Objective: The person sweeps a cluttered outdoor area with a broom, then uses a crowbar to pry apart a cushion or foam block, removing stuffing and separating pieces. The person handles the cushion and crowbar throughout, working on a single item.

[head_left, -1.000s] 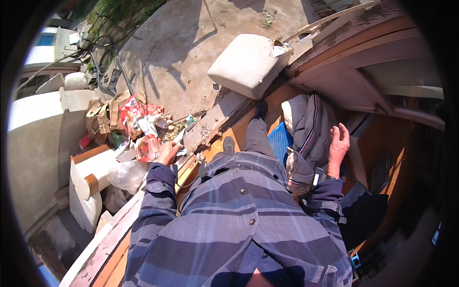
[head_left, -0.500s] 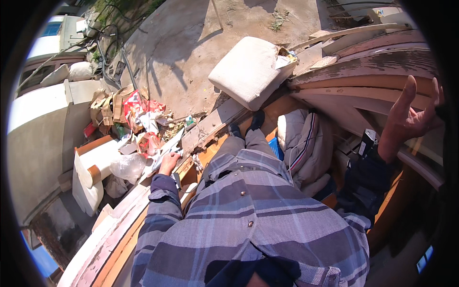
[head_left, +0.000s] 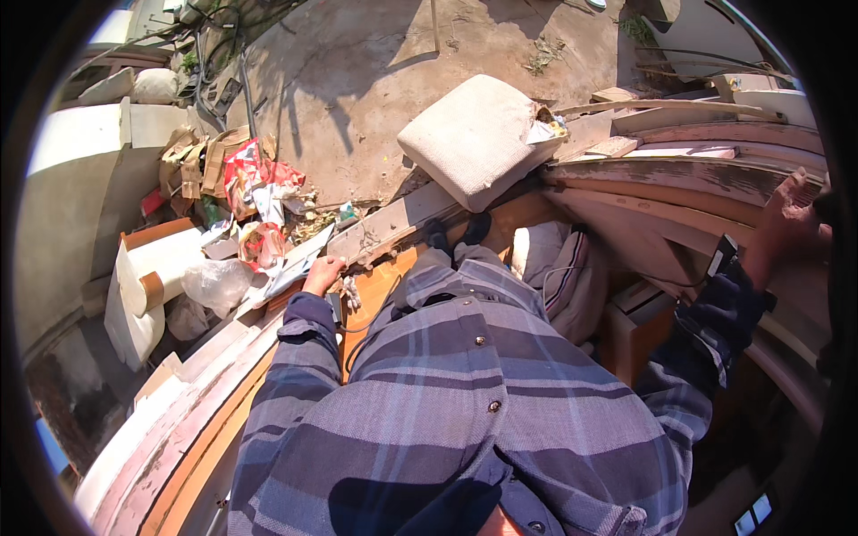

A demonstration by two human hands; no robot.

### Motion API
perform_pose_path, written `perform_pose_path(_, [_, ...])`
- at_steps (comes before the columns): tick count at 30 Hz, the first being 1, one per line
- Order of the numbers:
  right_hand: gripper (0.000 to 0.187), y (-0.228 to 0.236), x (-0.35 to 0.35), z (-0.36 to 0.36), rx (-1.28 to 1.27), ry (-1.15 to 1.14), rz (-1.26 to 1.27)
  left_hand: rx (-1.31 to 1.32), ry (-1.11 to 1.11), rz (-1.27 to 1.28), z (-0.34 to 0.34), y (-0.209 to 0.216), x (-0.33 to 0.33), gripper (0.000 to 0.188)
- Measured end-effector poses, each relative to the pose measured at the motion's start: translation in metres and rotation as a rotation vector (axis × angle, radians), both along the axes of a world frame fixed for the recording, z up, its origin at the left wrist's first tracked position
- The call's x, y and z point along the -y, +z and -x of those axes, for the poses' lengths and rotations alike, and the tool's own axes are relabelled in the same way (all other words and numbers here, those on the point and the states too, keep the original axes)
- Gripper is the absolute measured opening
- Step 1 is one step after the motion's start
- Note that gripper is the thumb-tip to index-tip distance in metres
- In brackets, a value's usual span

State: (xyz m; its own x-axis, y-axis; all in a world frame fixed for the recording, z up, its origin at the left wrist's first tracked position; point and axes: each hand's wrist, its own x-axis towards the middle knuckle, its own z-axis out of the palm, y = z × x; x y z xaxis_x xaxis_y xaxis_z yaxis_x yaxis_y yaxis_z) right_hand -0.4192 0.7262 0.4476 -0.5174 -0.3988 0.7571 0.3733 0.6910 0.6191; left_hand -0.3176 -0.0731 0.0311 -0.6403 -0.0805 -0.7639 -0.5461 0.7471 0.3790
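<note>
- The painted wooden ledge [head_left: 198, 413], pink and white with flaking paint, runs along the person's left side, up to the left hand [head_left: 323, 276].
- The left hand is at the ledge's inner edge, beside a flat white scrap [head_left: 299, 259], fingers loosely bent; whether they grip anything, I cannot tell.
- The right hand [head_left: 788, 219] is raised at the far right, close to the weathered frame [head_left: 684, 176]; blur and shade hide whether its fingers grasp or touch it.
- A grey padded garment [head_left: 572, 281] lies right of the legs.
- A pale textured block [head_left: 474, 138] sits ahead of the feet.
- Crumpled red-and-white packaging [head_left: 255, 179] lies beyond the ledge, near a clear plastic bag [head_left: 217, 284].
</note>
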Motion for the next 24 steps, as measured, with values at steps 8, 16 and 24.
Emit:
perform_pose_path(8, [0.036,-0.020,-0.012,0.005,0.022,-0.125,0.122,0.073,0.080,-0.076,-0.021,-0.047,0.034,0.035])
perform_pose_path(16, [0.027,-0.017,-0.013,0.005,0.023,-0.040,0.116,0.094,0.091,-0.136,-0.023,-0.051,0.048,0.035])
perform_pose_path(24, [0.025,-0.015,-0.001,0.008,-0.086,0.037,0.099,0.002,0.121,-0.142,-0.016,-0.047,0.038,0.037])
